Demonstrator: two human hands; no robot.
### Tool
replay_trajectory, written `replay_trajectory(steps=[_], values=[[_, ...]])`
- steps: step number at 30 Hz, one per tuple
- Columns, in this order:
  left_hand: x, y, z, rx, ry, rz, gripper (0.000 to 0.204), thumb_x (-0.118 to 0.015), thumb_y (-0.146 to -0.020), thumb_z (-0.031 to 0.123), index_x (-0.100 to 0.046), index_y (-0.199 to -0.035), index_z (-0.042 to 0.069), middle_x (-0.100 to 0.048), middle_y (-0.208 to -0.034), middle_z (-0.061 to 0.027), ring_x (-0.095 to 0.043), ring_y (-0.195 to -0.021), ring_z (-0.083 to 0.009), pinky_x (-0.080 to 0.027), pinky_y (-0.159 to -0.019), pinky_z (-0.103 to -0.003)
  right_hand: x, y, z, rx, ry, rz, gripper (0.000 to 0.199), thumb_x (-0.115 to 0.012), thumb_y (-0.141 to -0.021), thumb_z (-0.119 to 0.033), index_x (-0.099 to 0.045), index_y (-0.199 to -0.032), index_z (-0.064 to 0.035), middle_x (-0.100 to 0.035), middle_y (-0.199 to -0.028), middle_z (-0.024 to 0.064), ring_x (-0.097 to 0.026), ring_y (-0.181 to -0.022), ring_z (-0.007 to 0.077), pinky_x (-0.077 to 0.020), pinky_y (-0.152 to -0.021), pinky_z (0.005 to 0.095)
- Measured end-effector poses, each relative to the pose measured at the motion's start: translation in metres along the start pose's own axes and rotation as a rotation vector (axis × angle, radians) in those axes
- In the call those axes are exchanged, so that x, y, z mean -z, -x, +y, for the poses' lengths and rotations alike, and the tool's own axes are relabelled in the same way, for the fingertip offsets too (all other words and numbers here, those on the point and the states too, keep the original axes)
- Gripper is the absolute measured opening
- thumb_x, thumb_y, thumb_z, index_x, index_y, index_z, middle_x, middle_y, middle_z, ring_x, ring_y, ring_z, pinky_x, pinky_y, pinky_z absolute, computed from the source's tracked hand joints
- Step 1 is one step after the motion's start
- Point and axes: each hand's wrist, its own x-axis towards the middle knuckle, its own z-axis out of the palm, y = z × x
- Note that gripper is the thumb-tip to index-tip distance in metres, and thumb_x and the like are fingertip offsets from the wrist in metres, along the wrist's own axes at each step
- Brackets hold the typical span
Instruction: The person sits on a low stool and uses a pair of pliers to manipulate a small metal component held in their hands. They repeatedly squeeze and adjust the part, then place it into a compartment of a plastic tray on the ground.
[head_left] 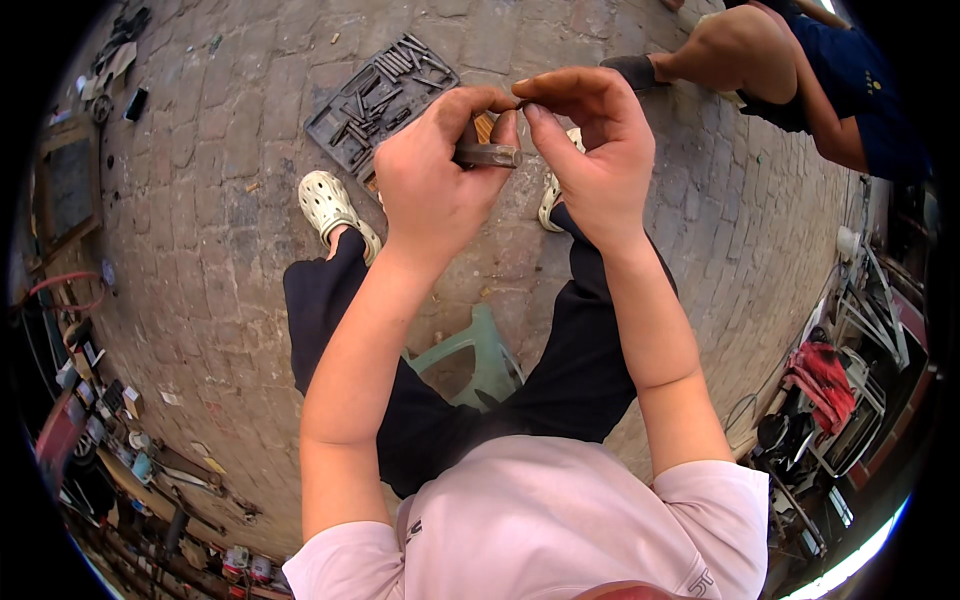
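Observation:
Both my hands are raised in front of me with their fingertips almost meeting. My left hand (pixel 435 170) is closed around a short grey metal rod (pixel 490 155), whose blunt end sticks out toward the right hand. My right hand (pixel 605 150) pinches a small dark piece (pixel 521 104) between thumb and forefinger. The left fingertips reach that same piece; its kind is too small to make out. On the brick floor beyond the left hand lies a dark tray (pixel 322 116) of several metal bits and rods (pixel 378 112).
A pale green plastic stool (pixel 485 345) is under me, between my legs. Another person (pixel 790 75) crouches at the far right. Tools and parts (pixel 160 470) lie along the left side; metal frames and a red cloth (pixel 822 385) are piled at right.

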Motion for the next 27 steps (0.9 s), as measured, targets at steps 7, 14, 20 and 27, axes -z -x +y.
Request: replay_trajectory(steps=[7,14,20,27], values=[[-0.003,0.001,-0.001,0.41,0.371,-0.041,0.013,-0.072,-0.079,0.009,-0.066,-0.088,0.001,-0.059,-0.066,0.0009,-0.049,-0.057,-0.0037,-0.04,-0.054,-0.021,0.0,-0.001,0.001,0.026,0.15,-0.045,0.018,-0.065,-0.084,0.007,-0.06,-0.1,0.0012,-0.066,-0.103,0.0091,-0.065,-0.097,0.0161,-0.052,-0.088,0.0287],[0.001,-0.001,-0.004,0.468,0.41,-0.122,0.01,-0.067,-0.086,0.004,-0.065,-0.094,-0.001,-0.06,-0.078,0.0038,-0.047,-0.062,0.0004,-0.037,-0.053,-0.016,0.0,-0.005,0.006,0.164,0.3,-0.026,0.017,-0.068,-0.08,0.001,-0.064,-0.096,-0.0008,-0.07,-0.09,0.0078,-0.069,-0.083,0.0165,-0.0537,-0.075,0.0268],[0.004,-0.008,0.0,0.517,0.467,-0.153,0.01,-0.066,-0.084,0.008,-0.063,-0.088,0.0,-0.055,-0.068,0.0044,-0.045,-0.059,-0.0005,-0.035,-0.053,-0.019,0.003,-0.006,-0.002,0.021,0.236,-0.036,0.017,-0.065,-0.082,0.001,-0.061,-0.099,0.0003,-0.068,-0.089,0.0075,-0.068,-0.081,0.0143,-0.0543,-0.074,0.0258],[0.003,-0.011,-0.004,0.544,0.528,-0.231,0.008,-0.068,-0.086,0.007,-0.064,-0.091,0.003,-0.05,-0.069,0.0079,-0.04,-0.059,0.0005,-0.03,-0.052,-0.017,0.014,-0.012,-0.004,-0.371,-0.142,-0.078,0.018,-0.062,-0.086,-0.001,-0.058,-0.103,0.0027,-0.066,-0.097,0.0076,-0.064,-0.089,0.0108,-0.0535,-0.076,0.0248]])
